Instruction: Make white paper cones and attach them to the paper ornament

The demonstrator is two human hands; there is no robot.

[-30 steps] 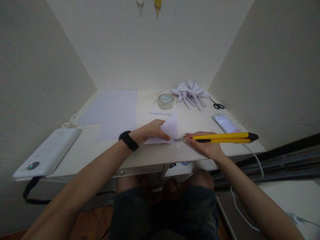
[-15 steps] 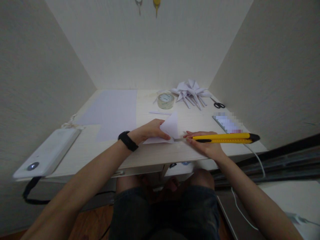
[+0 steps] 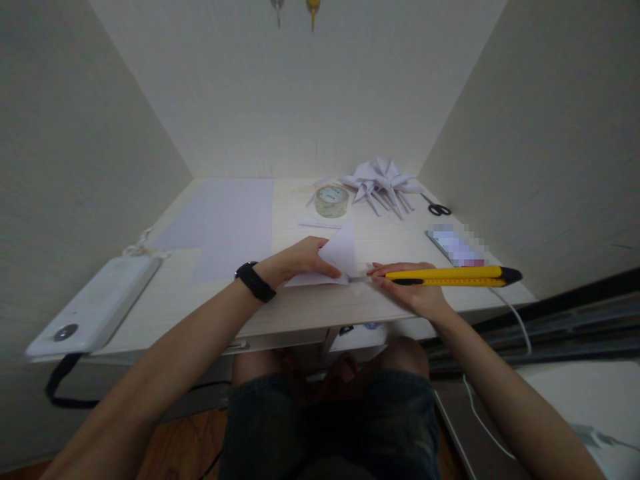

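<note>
While the left hand (image 3: pixel 300 263) pins the folded paper (image 3: pixel 340 257) to the worktop (image 3: pixel 310 307), the right hand's (image 3: pixel 415 293) fingers grip a yellow knife (image 3: pixel 450 275), blade at the fold; the cut looks barely begun.

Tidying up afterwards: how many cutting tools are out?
2: a yellow utility knife in the right hand beside the folded paper; black-handled scissors at the desk's far right.

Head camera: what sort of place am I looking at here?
Probably a small craft desk set in a plain walled alcove. The pale wooden desk carries a roll of clear tape, a pile of folded white paper shapes and black-handled scissors; the right hand holds a yellow utility knife.
</note>
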